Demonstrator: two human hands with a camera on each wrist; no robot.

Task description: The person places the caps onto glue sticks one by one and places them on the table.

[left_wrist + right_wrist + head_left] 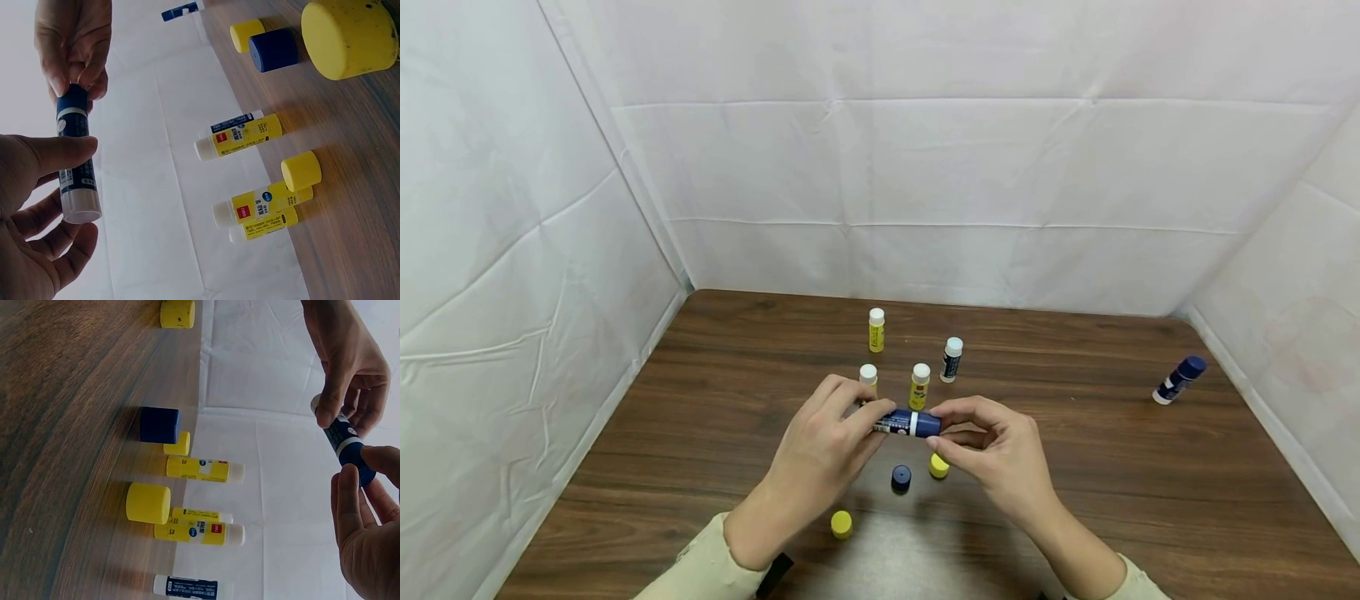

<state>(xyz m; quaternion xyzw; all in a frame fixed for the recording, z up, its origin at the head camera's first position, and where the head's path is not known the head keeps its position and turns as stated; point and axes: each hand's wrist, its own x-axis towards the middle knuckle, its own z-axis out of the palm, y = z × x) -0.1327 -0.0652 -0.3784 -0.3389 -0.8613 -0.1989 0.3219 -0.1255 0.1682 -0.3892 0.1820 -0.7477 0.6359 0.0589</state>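
Both hands hold a blue glue stick (904,422) nearly level above the table. My left hand (829,429) grips its labelled body between thumb and fingers. At the other end, the fingertips of my right hand (996,442) pinch its blue cap (358,461), which sits on the tube. The white base (81,206) sticks out past my left thumb in the left wrist view. Below the hands, a loose dark blue cap (901,477) stands on the table beside a yellow cap (938,465). Another yellow cap (841,524) is closer to me.
Three uncapped yellow glue sticks stand beyond the hands: one at the back (876,332), one in the middle (919,387), one partly hidden (868,375). An uncapped blue glue stick (951,361) stands near them. A capped blue one (1178,381) stands far right. White cloth walls (962,167) surround the table.
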